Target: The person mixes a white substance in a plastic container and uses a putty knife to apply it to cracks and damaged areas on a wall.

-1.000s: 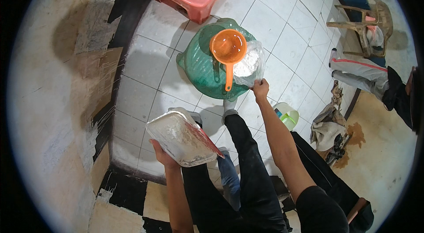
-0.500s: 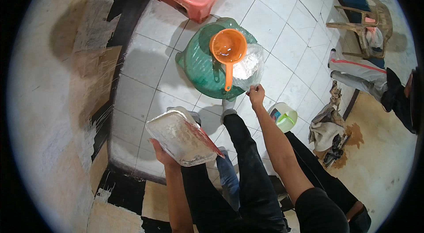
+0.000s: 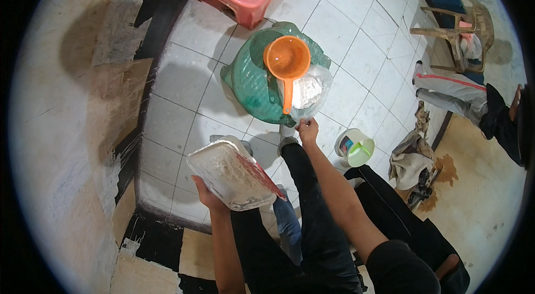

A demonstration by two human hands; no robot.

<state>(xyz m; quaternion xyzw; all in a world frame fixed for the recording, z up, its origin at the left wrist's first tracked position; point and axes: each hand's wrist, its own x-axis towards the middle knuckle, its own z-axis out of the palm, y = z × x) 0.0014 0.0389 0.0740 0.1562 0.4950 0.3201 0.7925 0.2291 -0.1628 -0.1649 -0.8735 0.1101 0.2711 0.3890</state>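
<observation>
A shallow rectangular tub [image 3: 231, 174], whitened with powder inside and reddish along one side, is held tilted in my left hand [image 3: 209, 194]. My right hand [image 3: 307, 129] pinches the near edge of a clear plastic bag [image 3: 319, 106] with white powder [image 3: 307, 92] in it. That bag lies on the right part of a round green plastic object [image 3: 251, 91], whose exact kind I cannot tell. An orange dipper [image 3: 287, 58] sits on the same green surface, its handle pointing toward me and overlapping the bag's left side.
A pink plastic stool [image 3: 253, 1] with a blue item on top stands at the far left. Right of my right forearm is a pale bucket [image 3: 361, 150]. Crumpled cloth [image 3: 409, 157] lies farther right. Another person's legs [image 3: 454, 93] extend in from the right, near a wooden chair [image 3: 462, 32].
My right hand has moved left and slightly toward me with the bag's edge, and the bag has shifted with it. The tub in my left hand has barely moved.
</observation>
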